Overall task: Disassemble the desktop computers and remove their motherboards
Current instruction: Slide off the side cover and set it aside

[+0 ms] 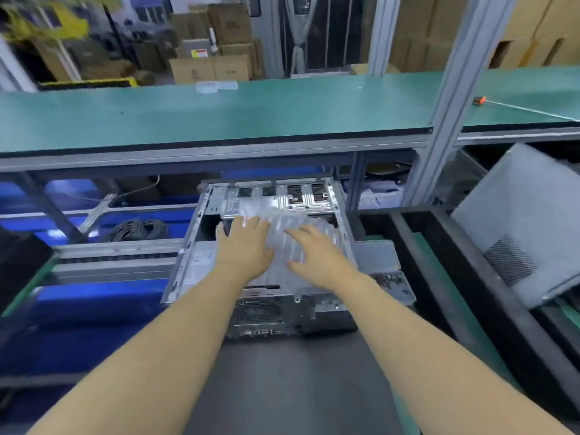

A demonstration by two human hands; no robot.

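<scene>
An open grey desktop computer case (194, 265) lies flat on the dark work surface, its rear panel with a fan grille facing me. A clear inflated air-cushion packing sheet (285, 233) lies inside the case over its contents. My left hand (248, 243) rests on the sheet's left part with fingers spread and straight. My right hand (317, 249) lies on the sheet's right part, fingers also extended. The motherboard is hidden under the sheet and my hands.
A grey side panel (527, 221) leans at the right. A green-topped bench (219, 111) runs across behind the case, with an aluminium post (452, 98). Blue bins (94, 296) and a coil of black cable (138, 229) sit to the left. Cardboard boxes (213, 42) are stacked far back.
</scene>
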